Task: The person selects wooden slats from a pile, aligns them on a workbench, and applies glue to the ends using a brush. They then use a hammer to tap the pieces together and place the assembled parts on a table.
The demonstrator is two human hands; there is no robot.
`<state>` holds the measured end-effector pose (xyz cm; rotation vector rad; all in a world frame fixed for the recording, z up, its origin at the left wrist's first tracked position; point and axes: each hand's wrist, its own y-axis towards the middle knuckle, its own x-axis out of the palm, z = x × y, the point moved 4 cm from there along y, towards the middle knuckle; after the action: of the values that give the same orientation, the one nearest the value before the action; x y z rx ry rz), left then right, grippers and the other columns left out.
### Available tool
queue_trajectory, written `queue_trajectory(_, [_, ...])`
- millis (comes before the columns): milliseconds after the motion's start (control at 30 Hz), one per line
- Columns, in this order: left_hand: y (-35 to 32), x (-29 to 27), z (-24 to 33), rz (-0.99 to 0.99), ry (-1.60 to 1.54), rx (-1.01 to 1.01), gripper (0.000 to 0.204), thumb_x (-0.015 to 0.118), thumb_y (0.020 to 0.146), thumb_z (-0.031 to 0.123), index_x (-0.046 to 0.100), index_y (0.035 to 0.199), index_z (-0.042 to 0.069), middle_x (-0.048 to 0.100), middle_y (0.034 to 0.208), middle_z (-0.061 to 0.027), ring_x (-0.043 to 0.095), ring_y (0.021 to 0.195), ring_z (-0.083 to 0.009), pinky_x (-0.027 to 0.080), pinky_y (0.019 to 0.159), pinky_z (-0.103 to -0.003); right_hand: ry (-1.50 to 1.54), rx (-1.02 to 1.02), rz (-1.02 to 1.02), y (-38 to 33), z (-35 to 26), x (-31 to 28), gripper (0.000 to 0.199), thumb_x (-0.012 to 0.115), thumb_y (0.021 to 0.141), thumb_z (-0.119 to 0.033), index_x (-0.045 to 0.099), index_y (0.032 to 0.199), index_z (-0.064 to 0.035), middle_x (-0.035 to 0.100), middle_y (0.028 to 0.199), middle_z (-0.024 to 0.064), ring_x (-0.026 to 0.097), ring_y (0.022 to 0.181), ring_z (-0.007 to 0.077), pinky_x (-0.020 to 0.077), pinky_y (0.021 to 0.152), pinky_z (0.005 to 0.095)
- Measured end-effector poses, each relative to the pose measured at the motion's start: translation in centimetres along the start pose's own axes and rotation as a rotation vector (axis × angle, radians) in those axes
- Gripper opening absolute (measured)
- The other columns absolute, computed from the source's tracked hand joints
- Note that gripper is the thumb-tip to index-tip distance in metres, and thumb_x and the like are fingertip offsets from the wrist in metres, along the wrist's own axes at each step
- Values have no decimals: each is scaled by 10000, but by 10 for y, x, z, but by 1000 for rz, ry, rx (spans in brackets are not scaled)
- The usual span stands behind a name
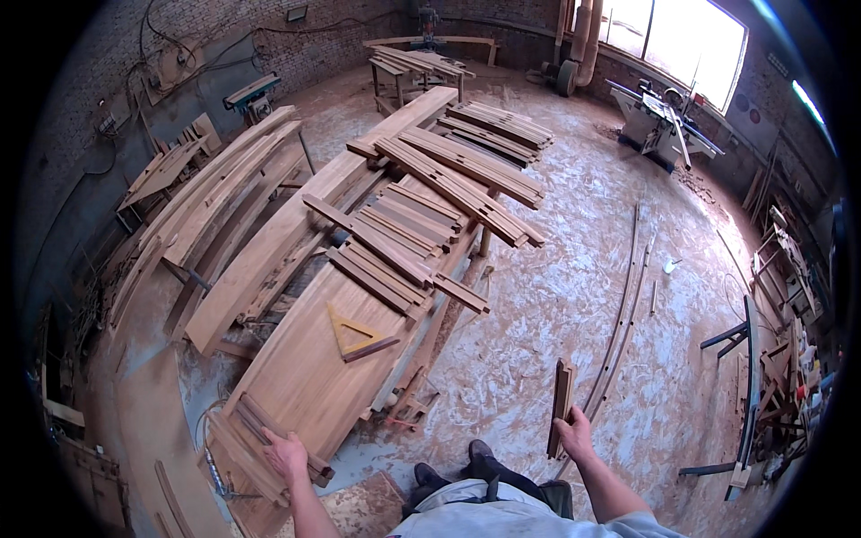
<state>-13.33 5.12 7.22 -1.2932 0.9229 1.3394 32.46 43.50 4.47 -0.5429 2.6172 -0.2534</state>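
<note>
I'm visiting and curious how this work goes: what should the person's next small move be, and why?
Probably bring the wooden strips in the right hand over to the broad wooden board: they are held out above the floor, while the left hand is at brown battens on the board's near end.

2 hands point(287, 455) point(575, 433), 1 set square point(360, 345), 2 shoes point(480, 447) point(427, 473), 1 window point(691, 45)

No word, label, number or sign can be read — neither on the held wooden strips point(562, 393) nor on the yellow triangle point(361, 345). On the pale machine point(647, 122) near the window point(686, 45), any marking is too small and blurred to make out.
</note>
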Motion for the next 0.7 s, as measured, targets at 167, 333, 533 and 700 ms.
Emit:
queue_trajectory(167, [22, 9, -18, -25, 22, 14, 744, 568, 851, 334, 207, 1452, 83, 469, 1182, -319, 538, 1053, -411, 448, 897, -451, 8, -25, 39, -15, 10, -8, 234, 590, 800, -18, 555, 1032, -13, 579, 850, 22, 542, 765, 107, 456, 684, 274])
queue_trajectory(333, [20, 9, -14, 2, 26, -28, 748, 566, 856, 338, 206, 1442, 44, 460, 1208, -319, 525, 1086, -408, 444, 917, -448, -15, 20, 106, -26, 28, -26, 228, 588, 792, -16, 558, 1018, -12, 591, 838, 26, 551, 756, 114, 461, 682, 284])
queue_trajectory(533, [21, 9, -11, -65, 55, -43, 791, 573, 855, 364, 181, 1437, -1, 402, 1302, -318, 472, 1167, -407, 415, 964, -457, -71, 27, 169, -14, 54, -60, 256, 606, 777, -48, 569, 1028, -12, 619, 808, 55, 574, 725, 125, 478, 669, 301])
queue_trajectory(700, [-14, -28, 19, 147, 37, 19, 734, 577, 855, 336, 257, 1407, -27, 370, 1362, -288, 418, 1224, -412, 366, 1019, -460, -46, 62, 207, 21, 63, -103, 208, 607, 770, -66, 574, 961, 9, 619, 815, 84, 577, 751, 143, 478, 695, 308])
